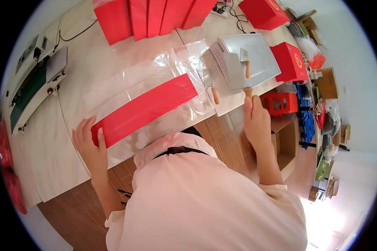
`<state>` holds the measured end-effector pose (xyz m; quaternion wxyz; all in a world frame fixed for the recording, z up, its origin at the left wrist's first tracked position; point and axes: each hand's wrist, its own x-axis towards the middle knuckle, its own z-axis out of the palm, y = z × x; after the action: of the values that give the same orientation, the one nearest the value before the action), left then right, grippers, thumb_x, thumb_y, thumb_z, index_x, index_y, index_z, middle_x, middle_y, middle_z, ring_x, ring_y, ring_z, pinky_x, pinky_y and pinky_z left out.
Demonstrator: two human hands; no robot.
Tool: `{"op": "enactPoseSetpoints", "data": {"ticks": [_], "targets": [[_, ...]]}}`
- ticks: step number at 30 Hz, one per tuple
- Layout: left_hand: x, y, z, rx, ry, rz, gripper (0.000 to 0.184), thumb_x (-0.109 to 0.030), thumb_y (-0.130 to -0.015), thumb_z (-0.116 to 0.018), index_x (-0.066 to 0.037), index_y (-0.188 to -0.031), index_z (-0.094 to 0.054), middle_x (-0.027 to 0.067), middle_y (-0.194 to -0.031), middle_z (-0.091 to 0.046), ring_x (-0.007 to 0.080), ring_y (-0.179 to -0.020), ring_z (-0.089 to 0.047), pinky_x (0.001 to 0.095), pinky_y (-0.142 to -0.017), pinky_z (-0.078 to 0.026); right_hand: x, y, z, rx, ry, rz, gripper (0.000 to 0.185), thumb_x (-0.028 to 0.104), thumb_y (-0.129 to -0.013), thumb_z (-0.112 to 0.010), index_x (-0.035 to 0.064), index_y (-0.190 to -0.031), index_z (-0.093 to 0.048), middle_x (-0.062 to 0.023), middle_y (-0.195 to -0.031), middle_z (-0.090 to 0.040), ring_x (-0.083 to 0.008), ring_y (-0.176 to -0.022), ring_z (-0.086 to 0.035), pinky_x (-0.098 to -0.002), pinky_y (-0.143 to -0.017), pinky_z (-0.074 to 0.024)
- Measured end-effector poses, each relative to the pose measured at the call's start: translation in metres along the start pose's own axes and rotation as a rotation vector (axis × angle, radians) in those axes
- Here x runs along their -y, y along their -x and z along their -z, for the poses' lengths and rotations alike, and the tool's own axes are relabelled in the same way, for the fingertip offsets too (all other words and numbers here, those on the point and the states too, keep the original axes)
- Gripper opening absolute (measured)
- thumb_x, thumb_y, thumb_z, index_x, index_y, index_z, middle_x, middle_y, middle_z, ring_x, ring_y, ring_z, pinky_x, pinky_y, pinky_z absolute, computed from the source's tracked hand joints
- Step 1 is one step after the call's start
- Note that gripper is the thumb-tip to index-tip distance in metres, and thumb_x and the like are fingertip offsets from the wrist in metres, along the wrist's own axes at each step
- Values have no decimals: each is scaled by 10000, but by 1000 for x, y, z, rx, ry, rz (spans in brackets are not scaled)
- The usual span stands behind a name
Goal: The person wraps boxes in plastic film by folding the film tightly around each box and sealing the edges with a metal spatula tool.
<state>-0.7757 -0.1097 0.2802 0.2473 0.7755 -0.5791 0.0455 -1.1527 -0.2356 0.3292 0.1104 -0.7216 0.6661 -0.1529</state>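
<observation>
A long red cardboard strip [146, 106] lies slantwise on clear plastic film on the table. My left hand [89, 136] grips its left end, the thumb on top and the fingers along the outer edge. My right hand [255, 119] is closed around the wooden handle of a scraper [235, 70], whose wide flat blade is over the left part of a grey metal box [259, 54]. On that box's top rests a smaller scraper [247, 69] with an orange-brown handle. Another small scraper [214, 95] lies on the table between the strip and the box.
Tall red boxes [159, 19] stand in a row at the back. Two more red boxes [289, 62], [264, 12] are at the right. A machine with a green belt [29, 94] occupies the left side. A red stool [280, 103], a cardboard box [285, 142] and cluttered shelves [322, 125] are farther right.
</observation>
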Motion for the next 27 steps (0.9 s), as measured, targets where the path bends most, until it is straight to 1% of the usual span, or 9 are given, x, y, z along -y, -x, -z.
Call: {"op": "enactPoseSetpoints", "data": {"ticks": [4, 12, 14, 17, 19, 21, 23, 25, 27], "targets": [[-8, -2, 2, -39, -41, -47, 276, -156, -963, -551, -88, -1224, -608, 84, -1247, -585, 251, -1226, -507, 476, -1149, -248, -64, -37, -14, -128, 109, -70, 378, 360, -1027, -385, 17, -912, -495, -258, -737, -631, -480, -713, -602, -565, -644, -456], [-21, -6, 4, -42, -43, -32, 237, -137, -961, -556, -82, -1176, -640, 69, -1194, -620, 242, -1194, -534, 470, -1142, -270, -294, -137, -124, -110, 74, -167, 539, 425, -1020, -331, -33, -935, -601, -313, -956, -641, -489, -949, -602, -573, -816, -452], [-24, -4, 6, -31, -50, -23, 234, -126, -957, -564, -82, -1173, -642, 70, -1193, -617, 250, -1189, -537, 462, -1133, -288, -324, -158, -150, -65, 75, -308, 563, 422, -1016, -323, -55, -950, -613, -327, -970, -640, -491, -979, -604, -580, -853, -446], [-43, -4, 8, -20, -62, 60, 228, -111, -950, -573, -81, -1163, -648, 73, -1177, -621, 260, -1185, -538, 462, -1122, -305, -333, -180, -166, 50, 151, -304, 485, 310, -1026, -292, -63, -997, -601, -326, -951, -647, -469, -941, -634, -566, -801, -493], [-56, -8, 8, -22, -85, 59, 225, -96, -936, -586, -77, -1150, -653, 78, -1165, -622, 267, -1171, -547, 459, -1111, -323, -399, -203, -218, 65, 40, -310, 458, 268, -1026, -283, -66, -998, -596, -302, -921, -663, -462, -891, -650, -547, -748, -519], [-68, -11, 6, -13, -52, 30, 234, -80, -920, -596, -73, -1146, -654, 84, -1165, -619, 269, -1153, -558, 460, -1103, -340, -374, -204, -202, 104, 176, -276, 455, 303, -1017, -320, -65, -1047, -587, -302, -933, -661, -457, -876, -656, -539, -722, -522], [-82, -17, 0, -19, -72, 21, 241, -57, -896, -616, -71, -1132, -661, 85, -1156, -621, 273, -1142, -565, 443, -1066, -379, -321, -203, -170, 169, -187, -676, 493, 365, -1009, -338, -57, -1125, -565, -286, -950, -658, -436, -924, -656, -508, -755, -520], [-95, -25, -9, 0, 45, 54, 240, -45, -880, -638, -72, -1116, -669, 86, -1137, -626, 273, -1144, -563, 413, -1012, -415, -316, -204, -173, 122, -33, -667, 455, 353, -993, -417, -45, -1157, -564, -250, -1008, -659, -390, -979, -649, -485, -791, -510], [-107, -34, -17, -19, 40, 34, 247, -53, -851, -680, -71, -1097, -676, 82, -1107, -633, 274, -1091, -575, 389, -933, -443, -249, -188, -138, -501, 298, -108, 365, 285, -978, -503, -39, -1125, -585, -198, -1046, -657, -337, -1011, -631, -456, -839, -497]]}}
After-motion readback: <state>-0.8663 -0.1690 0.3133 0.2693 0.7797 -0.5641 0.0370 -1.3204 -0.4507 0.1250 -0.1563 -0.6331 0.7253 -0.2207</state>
